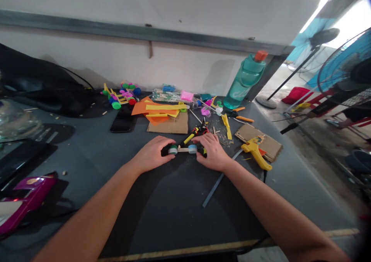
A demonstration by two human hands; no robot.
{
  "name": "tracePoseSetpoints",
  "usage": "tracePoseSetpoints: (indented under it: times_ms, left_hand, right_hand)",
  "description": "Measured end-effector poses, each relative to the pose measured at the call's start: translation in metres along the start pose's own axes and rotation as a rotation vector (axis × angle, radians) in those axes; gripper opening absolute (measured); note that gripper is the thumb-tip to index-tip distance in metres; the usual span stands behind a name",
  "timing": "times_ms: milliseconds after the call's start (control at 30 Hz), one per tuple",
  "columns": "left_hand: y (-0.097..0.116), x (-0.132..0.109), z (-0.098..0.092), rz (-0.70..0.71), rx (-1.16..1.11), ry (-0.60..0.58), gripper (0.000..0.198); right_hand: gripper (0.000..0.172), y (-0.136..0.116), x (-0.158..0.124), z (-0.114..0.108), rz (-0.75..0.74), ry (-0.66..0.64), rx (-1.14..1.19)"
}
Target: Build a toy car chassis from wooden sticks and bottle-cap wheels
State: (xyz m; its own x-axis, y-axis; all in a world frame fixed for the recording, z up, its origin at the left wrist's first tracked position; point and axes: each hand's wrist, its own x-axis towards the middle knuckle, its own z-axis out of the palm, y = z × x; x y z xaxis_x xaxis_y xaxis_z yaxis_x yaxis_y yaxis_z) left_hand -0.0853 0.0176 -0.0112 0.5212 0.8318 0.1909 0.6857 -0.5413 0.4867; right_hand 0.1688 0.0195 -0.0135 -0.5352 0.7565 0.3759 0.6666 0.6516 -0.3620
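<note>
In the head view, a small wooden-stick piece (183, 150) with bottle-cap wheels lies on the dark table between my hands. A green-and-white cap (173, 150) sits at its left end, and a blue-and-white cap (192, 149) at its right. My left hand (153, 153) curves around the left cap, thumb and fingers apart. Facing it, my right hand (213, 150) is curved beside the right cap, also with a gap between thumb and fingers. Whether any fingertip touches the caps is hard to see. Yellow-handled pliers (191, 136) lie just behind.
A yellow glue gun (256, 153) rests by cardboard (274, 144) at right, near a grey strip (214, 190). Behind are orange paper (142, 106), a phone (122, 119), cap-wheeled pieces (120, 96), orange-handled pliers (246, 119) and a teal bottle (245, 80). A magenta device (31, 194) stands left.
</note>
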Motion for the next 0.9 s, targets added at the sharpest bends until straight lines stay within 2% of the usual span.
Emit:
tracePoseSetpoints:
  times_ms: [200,400,900]
  left_hand:
    - [0.0006,0.0000,-0.0002,-0.019,-0.022,0.013,0.036]
    - [0.0000,-0.0001,0.0015,-0.093,-0.067,0.004,0.030]
    - [0.0025,0.0012,0.0006,-0.050,-0.076,-0.016,0.024]
  right_hand:
    - [0.042,0.0013,-0.0005,0.0037,-0.003,-0.002,0.006]
    - [0.034,0.0036,-0.0006,0.0047,0.005,-0.021,0.013]
    - [0.027,0.0003,0.0001,0.0007,-0.048,-0.080,0.025]
